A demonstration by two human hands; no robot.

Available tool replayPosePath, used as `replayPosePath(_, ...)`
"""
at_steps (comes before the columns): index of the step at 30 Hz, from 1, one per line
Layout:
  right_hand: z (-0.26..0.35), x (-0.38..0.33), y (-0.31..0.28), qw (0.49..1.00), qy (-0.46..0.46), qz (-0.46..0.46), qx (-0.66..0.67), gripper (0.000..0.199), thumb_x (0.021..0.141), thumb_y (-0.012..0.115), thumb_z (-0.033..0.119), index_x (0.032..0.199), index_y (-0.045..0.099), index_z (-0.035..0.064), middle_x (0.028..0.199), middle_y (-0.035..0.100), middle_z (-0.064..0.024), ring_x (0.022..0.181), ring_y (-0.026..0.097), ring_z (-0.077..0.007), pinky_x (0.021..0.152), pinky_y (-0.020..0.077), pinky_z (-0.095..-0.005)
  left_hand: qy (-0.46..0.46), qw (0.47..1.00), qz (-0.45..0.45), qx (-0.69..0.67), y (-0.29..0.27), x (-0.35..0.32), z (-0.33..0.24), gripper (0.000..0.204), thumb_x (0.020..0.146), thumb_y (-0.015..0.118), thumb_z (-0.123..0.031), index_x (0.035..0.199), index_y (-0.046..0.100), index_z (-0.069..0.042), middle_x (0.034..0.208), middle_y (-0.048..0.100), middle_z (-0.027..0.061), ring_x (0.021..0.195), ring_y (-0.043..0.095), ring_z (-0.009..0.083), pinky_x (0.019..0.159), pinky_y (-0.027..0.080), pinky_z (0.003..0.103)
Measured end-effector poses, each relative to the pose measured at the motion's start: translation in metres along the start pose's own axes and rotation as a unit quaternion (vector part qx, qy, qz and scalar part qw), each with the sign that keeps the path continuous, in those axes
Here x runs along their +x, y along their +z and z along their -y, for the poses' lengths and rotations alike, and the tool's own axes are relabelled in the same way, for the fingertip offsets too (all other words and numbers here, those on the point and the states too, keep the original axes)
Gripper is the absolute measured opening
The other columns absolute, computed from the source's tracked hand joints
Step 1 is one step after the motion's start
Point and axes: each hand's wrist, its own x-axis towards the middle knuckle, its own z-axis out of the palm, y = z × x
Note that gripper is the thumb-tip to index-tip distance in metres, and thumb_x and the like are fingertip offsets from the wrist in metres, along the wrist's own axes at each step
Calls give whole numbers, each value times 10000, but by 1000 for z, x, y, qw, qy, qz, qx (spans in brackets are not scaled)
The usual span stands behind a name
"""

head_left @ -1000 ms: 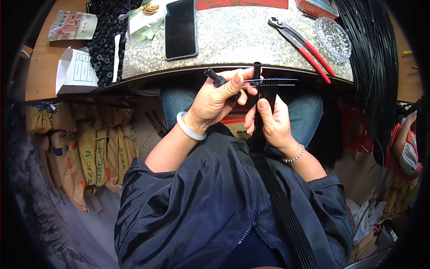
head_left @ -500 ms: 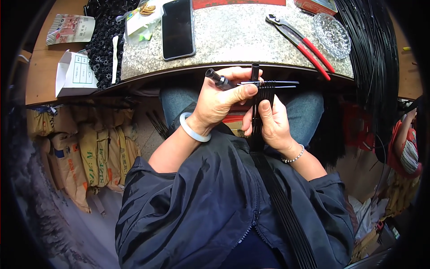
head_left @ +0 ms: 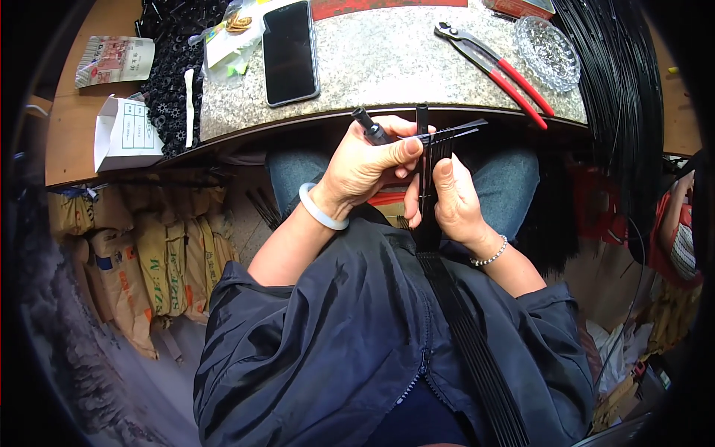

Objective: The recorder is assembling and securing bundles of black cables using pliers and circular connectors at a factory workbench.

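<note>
Some fingertips and the lower end of a black cylindrical tool [head_left: 369,125] are hidden as the left hand [head_left: 363,162] pinches thin, glossy strips [head_left: 465,132] crossing flat, straight black strands [head_left: 441,158], which the right hand [head_left: 459,203] grips under its thumb above the creased, dark jacket [head_left: 320,328].

rod bundle [head_left: 447,287]: black | tube tool [head_left: 377,134]: black | bangle [head_left: 316,214]: pale bluish-white | pliers [head_left: 508,91]: red grips, dark head | tabletop [head_left: 357,67]: speckled grey-white | jeans [head_left: 510,179]: blue | jacket [head_left: 313,328]: dark navy
</note>
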Motion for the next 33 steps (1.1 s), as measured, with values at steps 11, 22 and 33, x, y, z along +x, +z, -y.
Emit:
replayPosePath(11,-8,-1,-8,999,21,27,9,621,909,292,544,1012,464,-45,843,588,-140,466,539,-133,412,451,-228,8,999,-18,37,5,-2,-5,190,781,702,-103,899,606,11,671,593,55,486,492,69,452,392,169)
replayPosePath(22,-1,2,-7,985,85,130,76,695,892,259,599,961,528,-39,605,589,-154,438,547,-158,455,457,-229,-16,995,36,93,-8,-9,-15,165,783,707,-131,864,619,-17,627,561,16,501,463,55,444,343,177)
replayPosePath(33,-3,0,-7,995,89,42,22,649,888,278,605,729,496,15,483,472,-59,393,456,-123,434,437,-246,112,991,-51,46,19,5,-37,398,931,500,-239,1215,350,-6,1117,546,175,1003,573,210,845,471,296)
